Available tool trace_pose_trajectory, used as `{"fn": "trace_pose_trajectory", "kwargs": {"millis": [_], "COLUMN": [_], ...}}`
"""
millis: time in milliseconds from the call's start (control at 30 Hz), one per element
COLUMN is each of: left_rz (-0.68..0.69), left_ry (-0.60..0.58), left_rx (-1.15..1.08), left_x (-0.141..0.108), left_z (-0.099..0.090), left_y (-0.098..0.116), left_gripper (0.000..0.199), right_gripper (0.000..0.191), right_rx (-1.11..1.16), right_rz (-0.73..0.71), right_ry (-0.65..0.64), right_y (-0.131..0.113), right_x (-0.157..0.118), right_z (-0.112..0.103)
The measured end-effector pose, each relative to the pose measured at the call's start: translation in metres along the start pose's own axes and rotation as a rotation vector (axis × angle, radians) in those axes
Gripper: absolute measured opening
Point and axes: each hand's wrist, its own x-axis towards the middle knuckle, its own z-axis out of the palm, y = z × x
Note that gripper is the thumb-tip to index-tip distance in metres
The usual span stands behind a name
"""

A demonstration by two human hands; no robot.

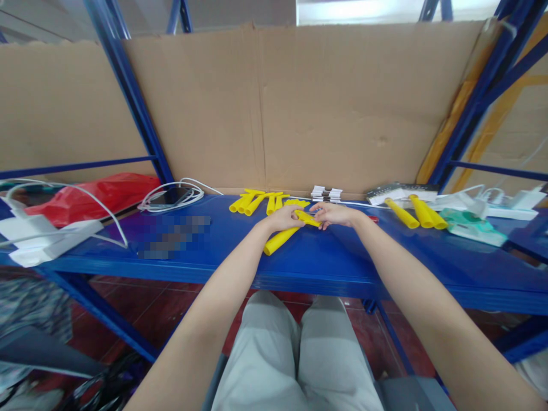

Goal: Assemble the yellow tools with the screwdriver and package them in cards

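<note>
My left hand [283, 218] and my right hand [336, 214] meet over the middle of the blue table [240, 245]. Between them, the fingers of both are closed on a small yellow plastic piece [307, 217]; its exact kind is unclear. A yellow tube [280, 241] lies just below my left hand, its round end towards me and its far end partly covered by the hands. Several more yellow tubes [255, 204] rest behind and to the left of my left hand. Smaller yellow pieces [297, 202] lie right behind the hands.
White folded papers [326, 193] stand by the cardboard wall [334, 108]. At right are more yellow tubes [422, 213], a green-and-white packet [473, 226] and a power strip [509, 212]. At left lie a coiled white cable [171, 198], a red bag [103, 197] and white adapters [47, 237].
</note>
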Motion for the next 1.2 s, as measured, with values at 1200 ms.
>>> {"fn": "trace_pose_trajectory", "kwargs": {"millis": [1200], "left_rz": [0.143], "left_ry": [-0.019], "left_rx": [0.236], "left_x": [0.003], "left_z": [0.006], "left_y": [0.000], "left_gripper": [0.049], "right_gripper": [0.036], "right_rx": [-0.022], "right_rz": [-0.009], "right_ry": [0.073], "right_y": [0.001], "right_x": [0.006], "right_z": [0.003]}}
